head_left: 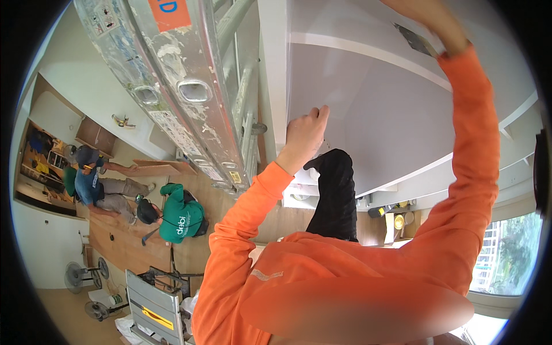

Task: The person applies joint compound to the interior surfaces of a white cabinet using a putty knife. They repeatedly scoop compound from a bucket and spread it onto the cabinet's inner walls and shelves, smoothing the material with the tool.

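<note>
Orange sweatshirt, then metal ladder between left hand and co-workers.

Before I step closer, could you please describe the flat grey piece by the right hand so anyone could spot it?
Follow the orange sleeve on the picture's right up to the right hand. Just below it shows the flat grey piece, much darker than the pale surface behind it.

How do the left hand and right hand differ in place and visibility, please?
The left hand is nearer the ladder; the right hand is near a dark flat piece. The left hand is wholly inside the picture; the right hand is partly cut off above. Both are bare.
</note>
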A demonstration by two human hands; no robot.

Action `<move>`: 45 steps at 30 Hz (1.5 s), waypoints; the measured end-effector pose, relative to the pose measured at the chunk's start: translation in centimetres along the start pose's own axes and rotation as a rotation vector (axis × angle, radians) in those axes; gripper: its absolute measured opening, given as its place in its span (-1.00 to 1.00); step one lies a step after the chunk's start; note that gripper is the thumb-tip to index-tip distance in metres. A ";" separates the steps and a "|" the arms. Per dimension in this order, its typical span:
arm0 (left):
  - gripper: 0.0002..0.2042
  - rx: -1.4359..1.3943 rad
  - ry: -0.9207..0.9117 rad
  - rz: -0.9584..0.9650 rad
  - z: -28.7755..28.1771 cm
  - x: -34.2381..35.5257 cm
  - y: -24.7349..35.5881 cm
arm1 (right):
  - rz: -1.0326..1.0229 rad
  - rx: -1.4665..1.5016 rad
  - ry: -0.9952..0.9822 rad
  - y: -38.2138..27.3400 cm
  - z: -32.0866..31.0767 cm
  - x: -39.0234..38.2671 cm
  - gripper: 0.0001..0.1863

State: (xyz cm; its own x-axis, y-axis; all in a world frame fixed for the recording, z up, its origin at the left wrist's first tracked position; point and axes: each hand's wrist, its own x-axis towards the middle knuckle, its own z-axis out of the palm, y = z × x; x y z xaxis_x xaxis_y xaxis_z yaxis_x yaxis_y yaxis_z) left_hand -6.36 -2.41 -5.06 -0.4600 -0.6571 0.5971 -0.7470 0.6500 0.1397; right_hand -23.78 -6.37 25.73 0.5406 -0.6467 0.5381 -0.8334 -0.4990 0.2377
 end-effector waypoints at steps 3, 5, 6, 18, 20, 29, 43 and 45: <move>-0.90 -0.029 0.003 -0.007 -0.1 0.1 0.1 | -0.012 0.096 -0.057 1.6 4.4 3.3 -0.71; -0.89 -0.020 0.009 0.000 0.0 0.1 0.1 | -0.007 0.161 -0.128 1.6 6.6 3.6 -0.70; -0.89 -0.015 -0.004 0.001 0.1 0.1 0.0 | -0.002 0.193 -0.163 1.3 7.0 3.6 -0.70; -0.63 0.002 0.022 0.052 1.4 -0.3 -0.6 | -0.436 0.494 -0.543 -10.1 -1.4 -11.9 -0.81; -0.82 0.002 -0.052 0.026 0.8 -0.1 -0.4 | -0.353 0.360 -0.401 -8.4 -1.9 -10.7 -0.84; -0.91 -0.013 -0.023 0.013 0.2 0.1 0.2 | -0.179 0.184 -0.145 -1.3 1.2 -3.0 -0.81; -0.88 -0.040 0.012 -0.011 0.9 0.3 -0.2 | -0.324 0.474 -0.267 0.9 3.1 -3.2 -0.86; -0.79 -0.047 0.052 0.007 1.0 0.4 -0.2 | -0.289 0.426 -0.354 1.8 2.3 -3.8 -0.85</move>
State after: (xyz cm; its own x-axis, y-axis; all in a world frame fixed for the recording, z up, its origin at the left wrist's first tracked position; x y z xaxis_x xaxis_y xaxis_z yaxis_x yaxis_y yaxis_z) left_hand -6.87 -3.23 -5.64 -0.4383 -0.6328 0.6384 -0.7201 0.6723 0.1719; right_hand -27.09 -6.18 22.23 0.8038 -0.5664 0.1818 -0.5678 -0.8217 -0.0494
